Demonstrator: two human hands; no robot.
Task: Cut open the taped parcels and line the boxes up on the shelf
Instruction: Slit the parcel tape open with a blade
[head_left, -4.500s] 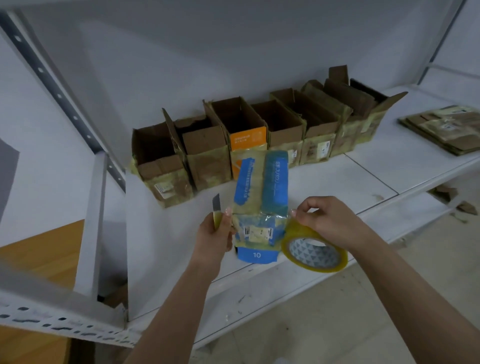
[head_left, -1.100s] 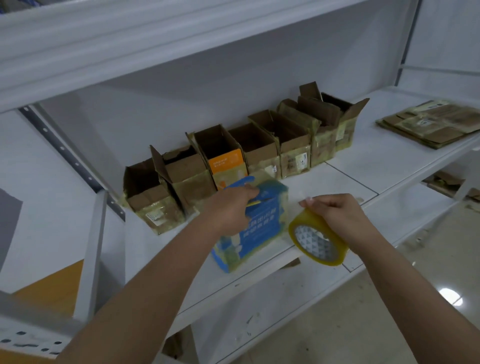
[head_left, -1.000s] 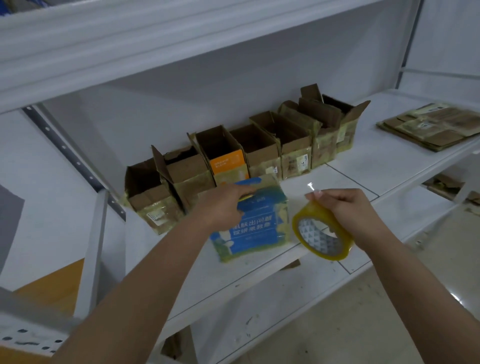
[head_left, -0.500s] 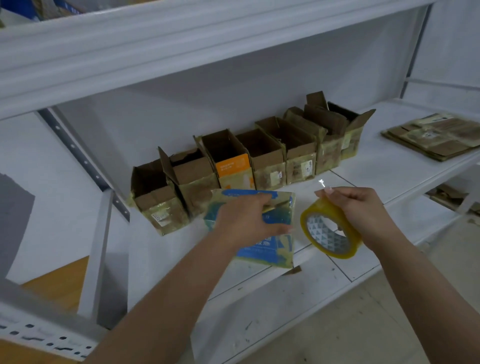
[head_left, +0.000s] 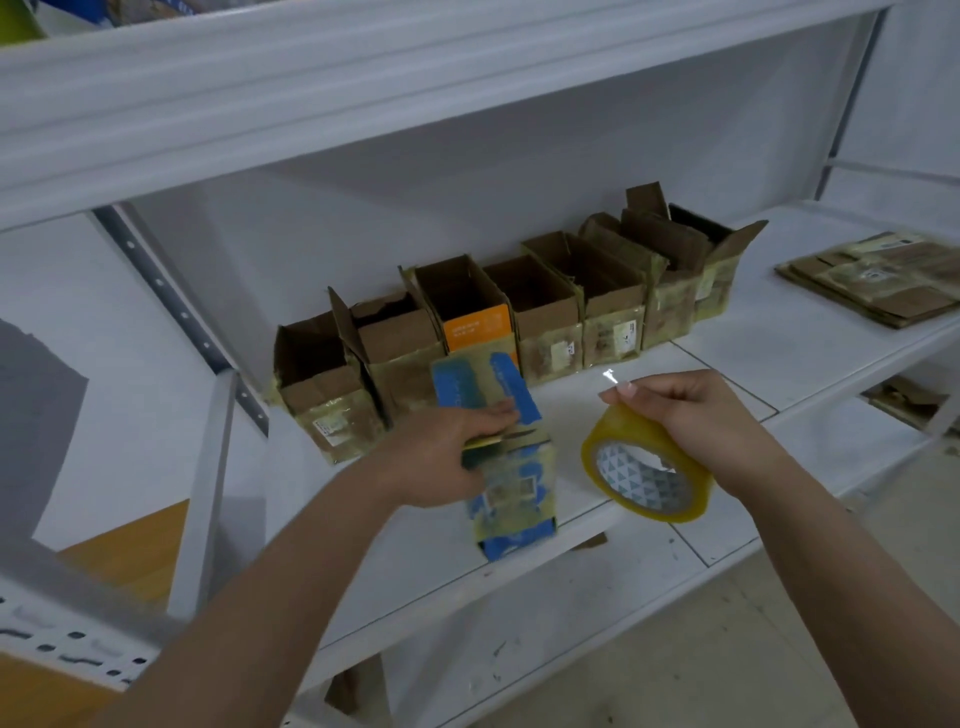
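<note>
A blue box (head_left: 511, 488) wrapped in yellowish tape stands near the front edge of the white shelf (head_left: 795, 353), its flaps up. My left hand (head_left: 441, 457) grips its top, with a yellow cutter handle (head_left: 483, 442) pinned under the fingers. My right hand (head_left: 691, 415) holds a roll of yellow tape (head_left: 647, 467) just right of the box, fingertips pinching at the roll's upper edge. Behind them, several opened cardboard boxes (head_left: 550, 322) stand in a row along the back of the shelf, one with an orange front (head_left: 475, 327).
A stack of flattened cardboard (head_left: 878, 278) lies at the shelf's right end. A lower shelf (head_left: 571, 597) runs below, with cardboard scraps (head_left: 904, 400) at right. An upper shelf (head_left: 363, 88) overhangs. A perforated grey upright (head_left: 171, 296) stands at left.
The blue box has turned from lying tilted on its side to standing upright under my left hand. My right hand with the tape roll has stayed beside it.
</note>
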